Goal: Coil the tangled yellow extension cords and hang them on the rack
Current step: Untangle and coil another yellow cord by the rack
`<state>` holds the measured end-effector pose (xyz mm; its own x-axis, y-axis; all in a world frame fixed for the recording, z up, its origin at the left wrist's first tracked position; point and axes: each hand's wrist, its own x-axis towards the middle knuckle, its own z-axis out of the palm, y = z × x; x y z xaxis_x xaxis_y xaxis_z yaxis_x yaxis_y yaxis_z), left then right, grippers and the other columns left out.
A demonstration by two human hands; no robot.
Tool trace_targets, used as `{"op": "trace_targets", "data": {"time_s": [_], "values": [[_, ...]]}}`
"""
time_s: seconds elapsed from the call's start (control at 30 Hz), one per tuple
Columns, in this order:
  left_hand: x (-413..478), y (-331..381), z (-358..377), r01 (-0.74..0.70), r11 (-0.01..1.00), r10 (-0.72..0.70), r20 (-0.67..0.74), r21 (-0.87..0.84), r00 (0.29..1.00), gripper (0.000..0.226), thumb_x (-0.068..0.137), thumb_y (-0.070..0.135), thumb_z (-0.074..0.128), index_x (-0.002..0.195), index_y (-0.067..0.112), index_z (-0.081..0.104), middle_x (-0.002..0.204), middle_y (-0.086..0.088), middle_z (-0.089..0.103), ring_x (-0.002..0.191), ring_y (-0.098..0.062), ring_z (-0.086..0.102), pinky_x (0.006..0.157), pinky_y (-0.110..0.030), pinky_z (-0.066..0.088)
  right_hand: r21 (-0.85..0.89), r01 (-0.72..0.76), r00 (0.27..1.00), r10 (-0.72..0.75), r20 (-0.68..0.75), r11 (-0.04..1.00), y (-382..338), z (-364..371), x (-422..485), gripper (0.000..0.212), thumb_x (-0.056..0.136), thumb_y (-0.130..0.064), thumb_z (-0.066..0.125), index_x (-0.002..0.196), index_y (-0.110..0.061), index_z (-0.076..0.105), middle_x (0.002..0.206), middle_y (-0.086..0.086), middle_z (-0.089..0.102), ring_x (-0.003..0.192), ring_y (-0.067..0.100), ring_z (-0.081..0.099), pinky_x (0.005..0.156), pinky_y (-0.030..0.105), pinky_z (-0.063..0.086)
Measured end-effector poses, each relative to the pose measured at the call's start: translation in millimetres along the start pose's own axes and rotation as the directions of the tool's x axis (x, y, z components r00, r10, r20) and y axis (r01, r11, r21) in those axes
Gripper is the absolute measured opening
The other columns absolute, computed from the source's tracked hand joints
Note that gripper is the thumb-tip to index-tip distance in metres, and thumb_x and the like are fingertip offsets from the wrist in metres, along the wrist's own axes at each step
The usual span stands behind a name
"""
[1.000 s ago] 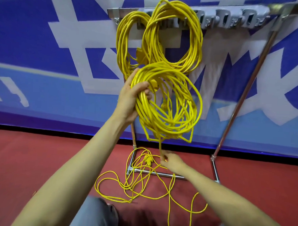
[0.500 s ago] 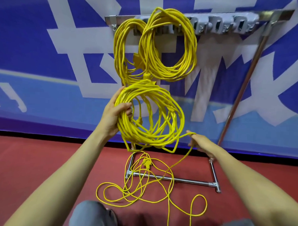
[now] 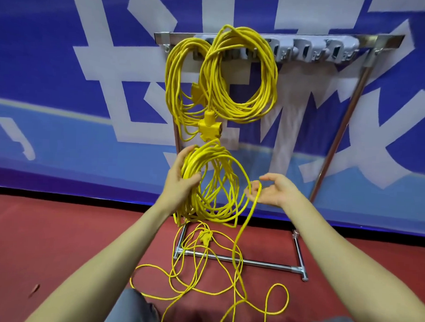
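Note:
Two coiled yellow cords hang on the metal rack (image 3: 307, 51): a narrow coil (image 3: 173, 82) on the left hook and a rounder coil (image 3: 243, 72) beside it. A yellow outlet block (image 3: 209, 130) dangles below them. My left hand (image 3: 179, 183) grips a third, partly wound coil (image 3: 215, 185) in front of the rack's left post. To its right, my right hand (image 3: 272, 191) is palm-up with its fingers curled round the strand that runs down from the coil. The rest of this cord (image 3: 202, 271) lies in tangled loops on the floor, with a plug (image 3: 205, 237) among them.
Several grey hooks (image 3: 331, 50) on the rack's right half hold nothing. The rack's base bar (image 3: 251, 262) and feet sit on the red floor (image 3: 59, 239), under the loose loops. A blue and white banner (image 3: 64, 83) stands right behind. My knees show at the bottom edge.
My right hand rose from the floor with a strand and brought it up beside the coil. My left hand with the coil dropped lower, below the hanging coils.

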<state>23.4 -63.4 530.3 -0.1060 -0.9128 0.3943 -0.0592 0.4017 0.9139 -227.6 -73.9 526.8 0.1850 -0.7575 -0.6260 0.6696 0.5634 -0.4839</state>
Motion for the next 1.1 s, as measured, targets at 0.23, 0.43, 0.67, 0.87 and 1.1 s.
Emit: {"op": "trace_targets", "data": {"time_s": [0.23, 0.43, 0.67, 0.87, 1.1], "values": [[-7.7, -6.5, 15.3, -0.058, 0.990, 0.054, 0.037, 0.128, 0.998, 0.068, 0.079, 0.005, 0.060, 0.142, 0.025, 0.041, 0.132, 0.006, 0.058, 0.101, -0.004, 0.061, 0.089, -0.022, 0.048, 0.088, 0.031, 0.994, -0.040, 0.102, 0.996, 12.3, 46.0, -32.5, 0.056, 0.091, -0.017, 0.056, 0.138, -0.011, 0.026, 0.132, 0.024, 0.041, 0.126, 0.037, 0.044, 0.092, 0.071, 0.028], [-19.0, -8.8, 25.1, 0.027, 1.000, -0.028, 0.094, 0.011, 0.995, 0.063, 0.081, 0.011, 0.064, 0.140, 0.018, 0.043, 0.127, 0.018, 0.058, 0.114, 0.000, 0.059, 0.095, -0.017, 0.045, 0.276, 0.263, 0.965, -0.257, -0.055, 0.924, 24.1, 68.1, -62.0, 0.059, 0.093, -0.009, 0.055, 0.144, -0.004, 0.025, 0.140, 0.022, 0.034, 0.121, 0.034, 0.045, 0.101, 0.042, 0.040], [-24.0, -8.6, 24.0, 0.262, 0.934, -0.244, 0.103, -0.242, 0.964, 0.069, 0.074, 0.028, 0.081, 0.134, 0.027, 0.046, 0.105, 0.002, 0.066, 0.087, -0.014, 0.060, 0.075, -0.022, 0.049, 0.074, 0.238, 0.963, -0.226, -0.145, 0.968, 32.2, 82.6, -58.6, 0.014, 0.097, -0.004, 0.043, 0.103, 0.008, 0.042, 0.118, 0.025, 0.036, 0.109, 0.032, 0.045, 0.092, 0.031, 0.041], [-24.1, -15.8, 20.0, 0.133, 0.990, -0.140, 0.258, 0.044, 0.956, 0.088, 0.065, 0.005, 0.085, 0.135, 0.037, 0.040, 0.133, 0.004, 0.055, 0.120, -0.010, 0.057, 0.104, -0.033, 0.045, 0.421, 0.127, 0.981, -0.049, -0.190, 0.898, 11.5, 67.7, -50.7, 0.045, 0.097, -0.003, 0.037, 0.137, 0.009, 0.019, 0.146, 0.024, 0.008, 0.128, 0.045, 0.033, 0.101, 0.050, 0.040], [-23.1, -15.4, 18.9, 0.180, 0.983, -0.171, 0.205, -0.028, 0.964, 0.065, 0.082, -0.001, 0.073, 0.131, 0.032, 0.048, 0.112, 0.003, 0.067, 0.091, -0.013, 0.065, 0.082, -0.034, 0.054, 0.506, 0.162, 0.982, -0.087, -0.169, 0.847, 1.3, 60.9, -43.3, 0.055, 0.096, -0.001, 0.039, 0.145, 0.005, 0.015, 0.149, 0.021, 0.014, 0.130, 0.043, 0.036, 0.089, 0.049, 0.044]]}}
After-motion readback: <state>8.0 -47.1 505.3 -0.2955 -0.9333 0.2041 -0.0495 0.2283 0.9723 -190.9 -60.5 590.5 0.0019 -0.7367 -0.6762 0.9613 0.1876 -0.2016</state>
